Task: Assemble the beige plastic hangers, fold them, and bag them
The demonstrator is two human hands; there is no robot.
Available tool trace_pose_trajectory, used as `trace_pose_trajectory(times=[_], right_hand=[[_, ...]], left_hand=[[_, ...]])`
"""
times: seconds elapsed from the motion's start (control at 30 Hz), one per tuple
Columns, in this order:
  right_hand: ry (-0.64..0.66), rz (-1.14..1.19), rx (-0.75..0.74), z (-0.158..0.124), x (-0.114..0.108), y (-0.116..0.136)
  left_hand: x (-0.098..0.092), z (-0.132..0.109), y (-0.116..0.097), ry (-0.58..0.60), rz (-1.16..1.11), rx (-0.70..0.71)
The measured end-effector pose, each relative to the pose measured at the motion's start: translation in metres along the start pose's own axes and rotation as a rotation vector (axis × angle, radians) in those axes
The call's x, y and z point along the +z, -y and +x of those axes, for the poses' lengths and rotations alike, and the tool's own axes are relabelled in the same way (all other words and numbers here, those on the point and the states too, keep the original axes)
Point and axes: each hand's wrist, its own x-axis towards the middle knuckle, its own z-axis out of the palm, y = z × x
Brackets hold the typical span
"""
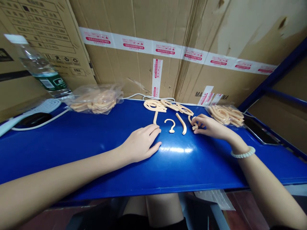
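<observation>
My left hand (pixel 141 143) lies on the blue tabletop with its fingers stretched out and the thumb apart. Its fingertips reach the lower end of a narrow beige plastic strip (pixel 155 117). Further right, my right hand (pixel 212 127) pinches at a small beige hanger hook (pixel 193 124), partly hidden by the fingers. Between the hands lie another beige hanger hook (pixel 171 125) and a curved beige hanger arm (pixel 181 123). Behind them is a loose row of flat beige looped pieces (pixel 154 105).
Clear bags of beige parts lie at the left (pixel 96 99) and right (pixel 226 115). A water bottle (pixel 45 72), a white fan-shaped object (pixel 44 106) and a black mouse-like object (pixel 35 119) are at left. A phone (pixel 260 130) lies far right. Cardboard (pixel 134 73) walls the back.
</observation>
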Motion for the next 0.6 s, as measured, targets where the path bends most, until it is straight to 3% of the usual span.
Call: trace_pose_trajectory(times=[0.3, 0.6], right_hand=[[0.036, -0.018, -0.011, -0.005, -0.012, -0.001], [0.034, -0.045, -0.04, -0.005, -0.009, 0.004]], left_hand=[[0.0, 0.0, 0.0, -0.01, -0.013, -0.004], [0.0, 0.0, -0.001, -0.01, -0.026, -0.004]])
